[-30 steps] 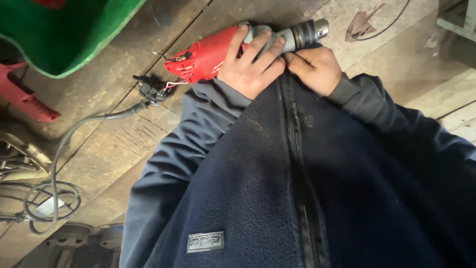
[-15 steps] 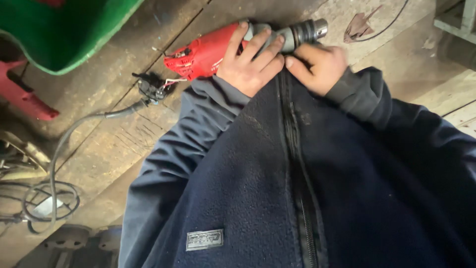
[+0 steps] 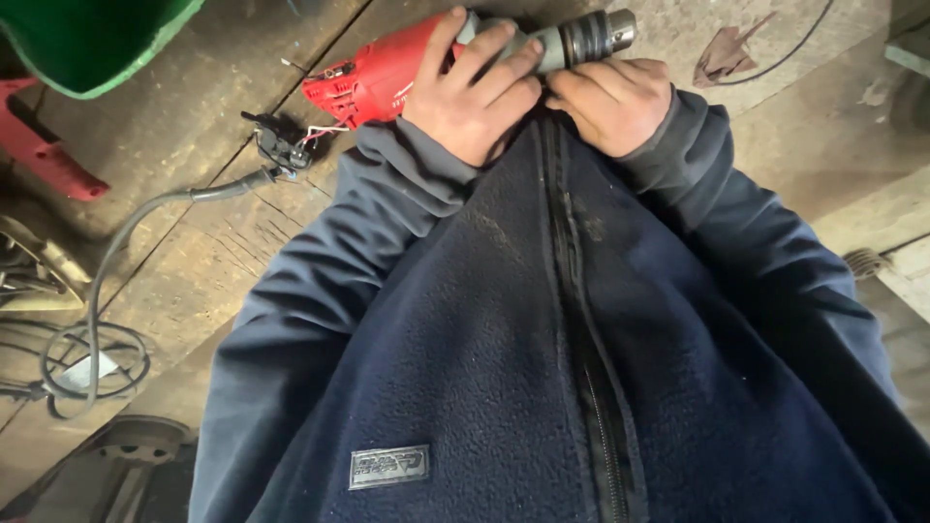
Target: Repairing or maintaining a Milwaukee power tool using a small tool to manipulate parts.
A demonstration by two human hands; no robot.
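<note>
Red plastic and grey metal mark the electric drill [image 3: 455, 58] held at the top centre of the frame, its long axis running from the rear at centre-left up to the chuck at upper right. The left hand [image 3: 475, 92] wraps closed around the drill's middle, nearest the red body, while the right hand [image 3: 615, 102] curls just beneath the chuck end, its fingertips tucked out of sight. A dark fleece jacket [image 3: 542, 368] hides the drill's underside, and the grey cord [image 3: 116, 252] trails from exposed wiring toward lower left.
</note>
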